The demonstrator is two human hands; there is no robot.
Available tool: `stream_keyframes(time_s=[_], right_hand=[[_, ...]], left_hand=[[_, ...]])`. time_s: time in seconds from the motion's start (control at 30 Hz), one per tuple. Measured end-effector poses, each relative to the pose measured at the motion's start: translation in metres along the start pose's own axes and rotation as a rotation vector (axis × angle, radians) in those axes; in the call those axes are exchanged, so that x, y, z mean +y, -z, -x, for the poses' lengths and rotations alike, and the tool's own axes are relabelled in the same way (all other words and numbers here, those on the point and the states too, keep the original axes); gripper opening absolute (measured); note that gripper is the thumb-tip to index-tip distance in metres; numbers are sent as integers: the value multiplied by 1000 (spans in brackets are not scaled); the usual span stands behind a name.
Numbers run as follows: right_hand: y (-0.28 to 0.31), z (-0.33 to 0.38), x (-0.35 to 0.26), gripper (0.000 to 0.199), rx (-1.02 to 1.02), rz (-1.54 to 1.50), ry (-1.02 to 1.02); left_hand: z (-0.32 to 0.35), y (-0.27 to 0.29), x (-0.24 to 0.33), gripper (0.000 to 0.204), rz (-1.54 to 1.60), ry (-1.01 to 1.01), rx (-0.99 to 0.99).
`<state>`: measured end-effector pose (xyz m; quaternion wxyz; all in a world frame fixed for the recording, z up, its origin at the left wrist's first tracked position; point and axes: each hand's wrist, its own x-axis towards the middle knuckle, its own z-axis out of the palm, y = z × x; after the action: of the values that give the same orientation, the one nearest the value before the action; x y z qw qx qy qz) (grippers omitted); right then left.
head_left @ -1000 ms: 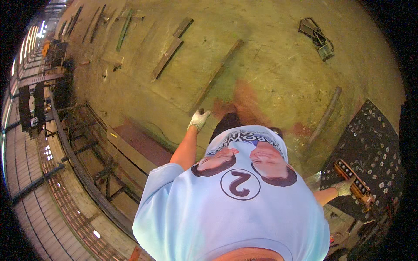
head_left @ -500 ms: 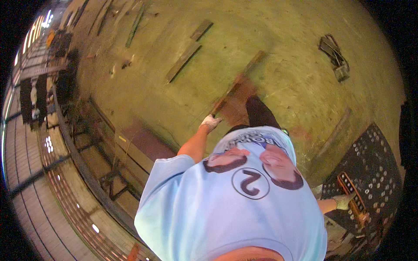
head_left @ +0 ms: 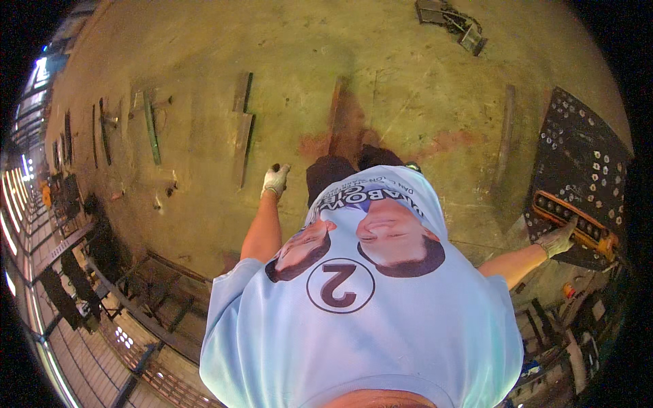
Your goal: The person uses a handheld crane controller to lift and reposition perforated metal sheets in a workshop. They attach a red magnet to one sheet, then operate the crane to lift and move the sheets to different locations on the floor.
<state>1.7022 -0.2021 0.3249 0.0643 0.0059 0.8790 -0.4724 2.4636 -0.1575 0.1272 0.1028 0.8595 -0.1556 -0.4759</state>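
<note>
My left hand (head_left: 275, 180), in a pale glove with dark patches at the fingertips, hangs over the floor at left of centre. It holds nothing, and its fingers are a little apart. Out to the right, my gloved right hand (head_left: 559, 239) grips an orange pendant control (head_left: 568, 217) with a row of dark round buttons. One finger or the thumb lies across its button side. The pendant appears in front of a dark plate (head_left: 578, 146) dotted with white marks. A long brown metal bar (head_left: 337, 109) lies on the floor just ahead of my legs.
Left of the bar lie two narrow metal pieces (head_left: 243, 149) end to end and a green strip (head_left: 151, 129). A bent metal object (head_left: 452, 24) sits far ahead. A long beam (head_left: 505, 136) lies before the dark plate. Dark racks (head_left: 163, 292) stand at the lower left.
The view has turned, swinging the floor pieces anticlockwise. My left hand has moved left, away from the bar's near end. My right hand and the pendant appear higher in view.
</note>
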Motion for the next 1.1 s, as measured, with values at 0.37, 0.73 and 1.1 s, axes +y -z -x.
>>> stream_keyframes(time_s=[0.37,0.73,1.1], right_hand=[[1,11,-11,73,77,-284,-20],[-10,85,-47,77,251,-108,-99],[-37,184,-120,96,363,-20,-101]], left_hand=[[-8,-36,101,47,-342,-41,-308],[-127,13,222,70,-444,-14,-383],[-264,93,357,58,-647,-156,-475]])
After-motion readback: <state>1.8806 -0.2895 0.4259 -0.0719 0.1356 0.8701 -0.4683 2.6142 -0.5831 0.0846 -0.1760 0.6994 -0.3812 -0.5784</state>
